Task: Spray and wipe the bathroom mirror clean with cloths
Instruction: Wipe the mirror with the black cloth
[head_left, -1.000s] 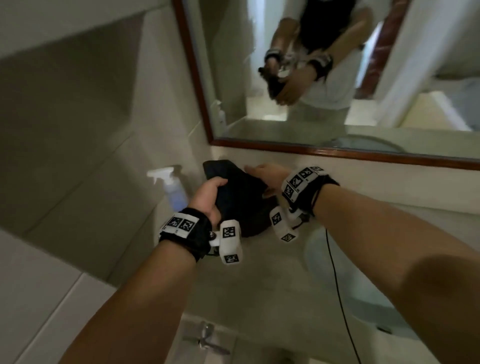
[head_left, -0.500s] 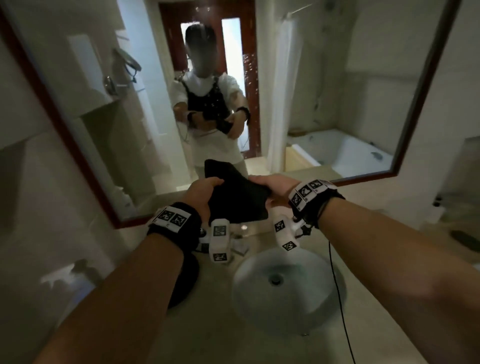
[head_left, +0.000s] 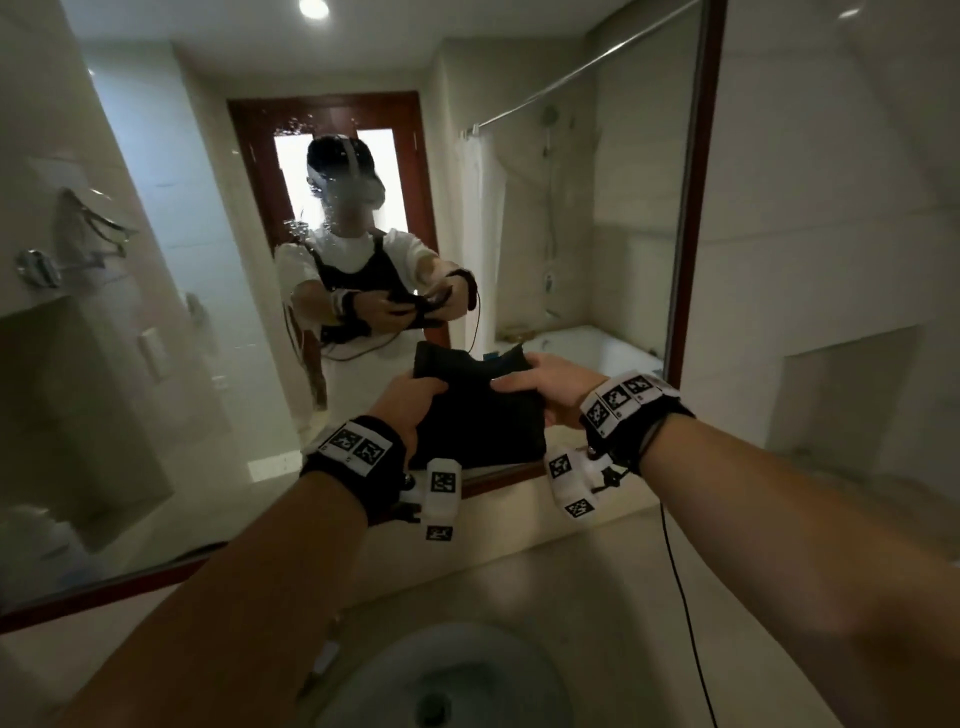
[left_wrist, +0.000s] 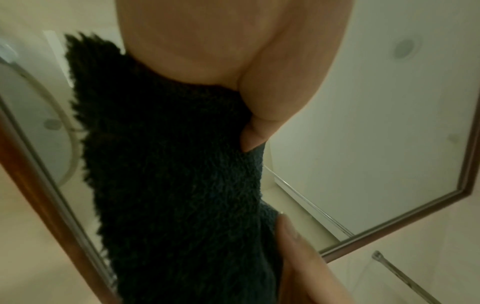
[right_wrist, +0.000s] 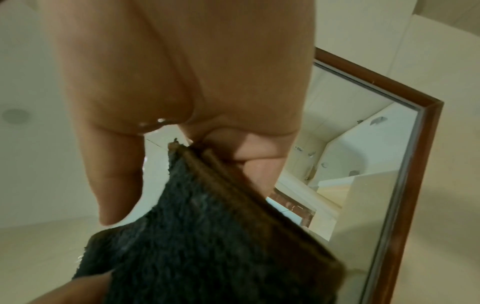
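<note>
— What's gripped?
— Left hand and right hand both pinch a folded black terry cloth, before the wood-framed mirror.
— Anything only the head view shows?
— Spray droplets on the glass; basin below.

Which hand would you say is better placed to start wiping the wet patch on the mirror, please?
Probably the left. Both hands grip the dark cloth, but the left hand sits nearer below the droplets on the mirror; the right hand is further off.
</note>
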